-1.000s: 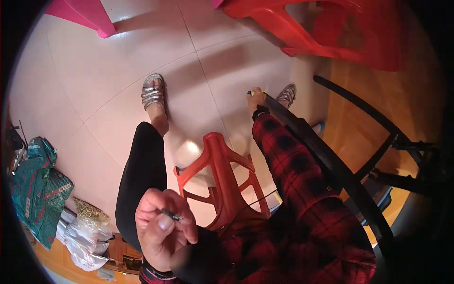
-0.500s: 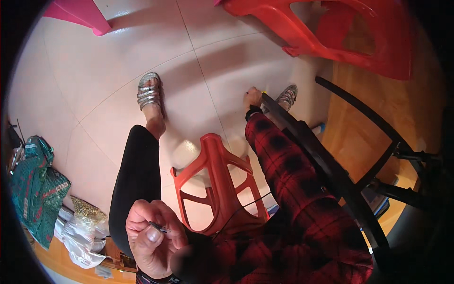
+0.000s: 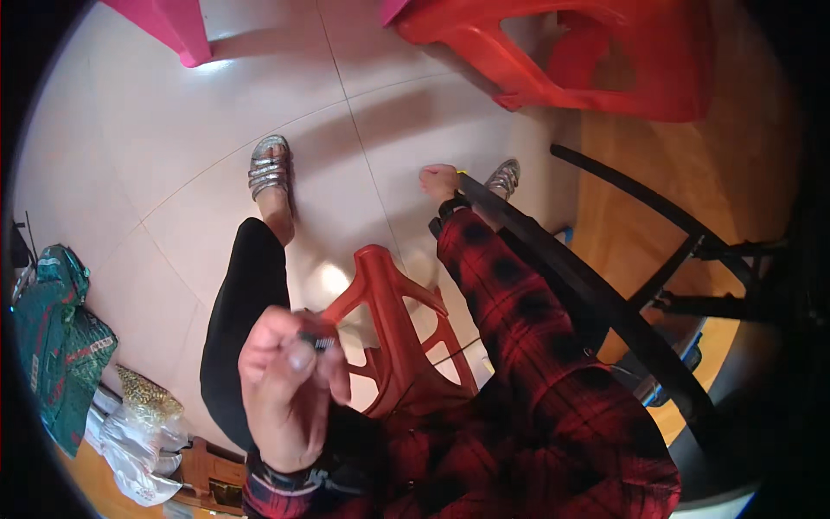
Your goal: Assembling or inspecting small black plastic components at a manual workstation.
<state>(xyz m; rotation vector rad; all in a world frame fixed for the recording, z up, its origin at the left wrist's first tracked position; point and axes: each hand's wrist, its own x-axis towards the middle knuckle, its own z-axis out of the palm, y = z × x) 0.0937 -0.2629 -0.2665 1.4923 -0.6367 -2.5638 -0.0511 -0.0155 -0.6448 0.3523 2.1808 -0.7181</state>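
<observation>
The left hand (image 3: 290, 389) pinched a small, dark, rigid metal piece (image 3: 316, 342) between thumb and fingertips, seemingly light and easily dropped, while the right hand (image 3: 438, 182) reached floorward, its fingers curled, grip unclear.

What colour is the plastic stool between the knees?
Red-orange, clearest in the head view: the openwork plastic stool.

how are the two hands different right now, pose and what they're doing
The left hand is raised close to the camera, fingers curled, pinching a small dark object. The right hand is stretched far down toward the floor beside the black table edge; whether it holds anything is unclear. Both come from red plaid sleeves.
</observation>
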